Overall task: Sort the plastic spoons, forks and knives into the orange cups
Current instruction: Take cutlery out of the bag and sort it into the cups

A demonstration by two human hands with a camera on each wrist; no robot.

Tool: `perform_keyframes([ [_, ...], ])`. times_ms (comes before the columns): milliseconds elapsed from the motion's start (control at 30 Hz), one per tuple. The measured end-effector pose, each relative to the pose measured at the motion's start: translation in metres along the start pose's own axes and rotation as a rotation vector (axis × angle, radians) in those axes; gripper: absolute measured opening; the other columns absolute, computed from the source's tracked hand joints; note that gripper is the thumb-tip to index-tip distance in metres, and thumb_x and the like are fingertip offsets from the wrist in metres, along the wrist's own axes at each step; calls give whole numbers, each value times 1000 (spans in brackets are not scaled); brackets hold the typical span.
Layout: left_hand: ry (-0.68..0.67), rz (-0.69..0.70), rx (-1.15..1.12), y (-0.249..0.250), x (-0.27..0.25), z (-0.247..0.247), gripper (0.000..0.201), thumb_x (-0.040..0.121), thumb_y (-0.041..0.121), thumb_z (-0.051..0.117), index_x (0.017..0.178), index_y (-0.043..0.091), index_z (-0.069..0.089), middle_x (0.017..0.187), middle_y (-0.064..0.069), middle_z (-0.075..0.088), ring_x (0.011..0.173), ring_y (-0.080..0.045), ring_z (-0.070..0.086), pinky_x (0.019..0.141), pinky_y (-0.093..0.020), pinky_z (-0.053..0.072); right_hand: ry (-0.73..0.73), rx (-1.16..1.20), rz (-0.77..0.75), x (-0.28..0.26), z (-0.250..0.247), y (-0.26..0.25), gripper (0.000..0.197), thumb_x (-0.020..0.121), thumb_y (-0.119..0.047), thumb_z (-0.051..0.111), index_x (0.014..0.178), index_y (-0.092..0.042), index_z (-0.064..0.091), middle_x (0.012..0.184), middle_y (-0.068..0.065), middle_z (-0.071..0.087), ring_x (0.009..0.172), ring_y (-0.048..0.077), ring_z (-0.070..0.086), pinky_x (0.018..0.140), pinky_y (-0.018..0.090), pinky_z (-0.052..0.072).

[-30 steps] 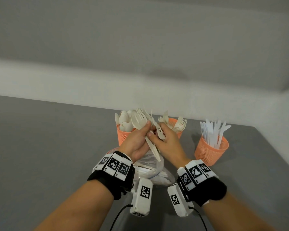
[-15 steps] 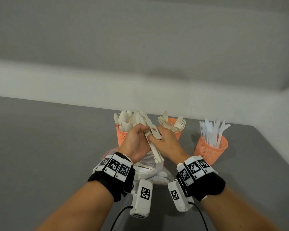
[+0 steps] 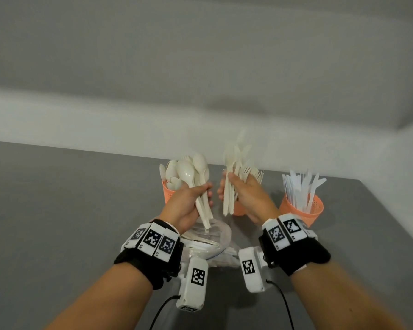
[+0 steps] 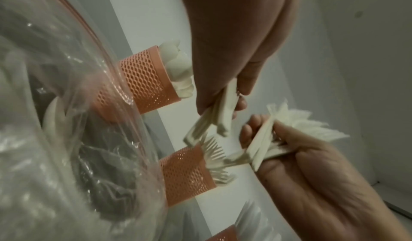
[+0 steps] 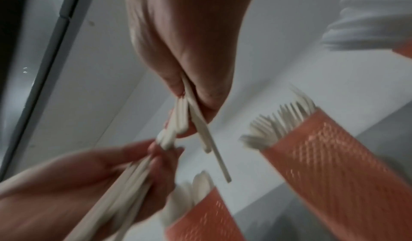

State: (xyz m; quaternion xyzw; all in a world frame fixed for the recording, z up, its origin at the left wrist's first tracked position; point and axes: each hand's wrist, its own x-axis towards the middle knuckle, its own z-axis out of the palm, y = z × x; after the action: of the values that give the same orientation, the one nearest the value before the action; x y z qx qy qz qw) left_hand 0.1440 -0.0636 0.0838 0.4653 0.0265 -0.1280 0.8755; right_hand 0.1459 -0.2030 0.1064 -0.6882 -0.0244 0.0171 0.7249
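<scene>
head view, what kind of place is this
Probably a plain recording or test setup, not a kitchen: a bare grey table against a blank pale wall, with only orange cups of plastic cutlery.

— Where does the head view look from?
— From above, forward and down over both wrists toward the wall.
— And the wrist views?
— Close, along each palm; both share the middle orange cup (image 4: 185, 172) (image 5: 330, 158).

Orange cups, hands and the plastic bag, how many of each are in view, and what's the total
Orange cups: 3, with spoons, forks, knives
Hands: 2, left hand, right hand, each gripping a cutlery bunch
Plastic bag: 1
Total: 6
</scene>
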Motion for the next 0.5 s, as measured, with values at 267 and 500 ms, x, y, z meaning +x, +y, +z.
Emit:
perform_keyframes([
  [267,13,-16,59,11,6,-16,16,95,14,47,82,8,52,65,-3,48,55,-14,48,49,-22,47,317,-222,-327,62,-46,-20,14,99,-13,35,100,-12,49,82,-3,58,73,6,59,79,26,48],
  [500,-62,-17,43,14,13,-31,8,92,14,52,96,7,50,70,-2,52,61,-16,48,54,-27,46,293,-91,-170,84,-55,16,51,79,-8,70,117,-24,41,100,2,60,93,19,61,86,37,52],
])
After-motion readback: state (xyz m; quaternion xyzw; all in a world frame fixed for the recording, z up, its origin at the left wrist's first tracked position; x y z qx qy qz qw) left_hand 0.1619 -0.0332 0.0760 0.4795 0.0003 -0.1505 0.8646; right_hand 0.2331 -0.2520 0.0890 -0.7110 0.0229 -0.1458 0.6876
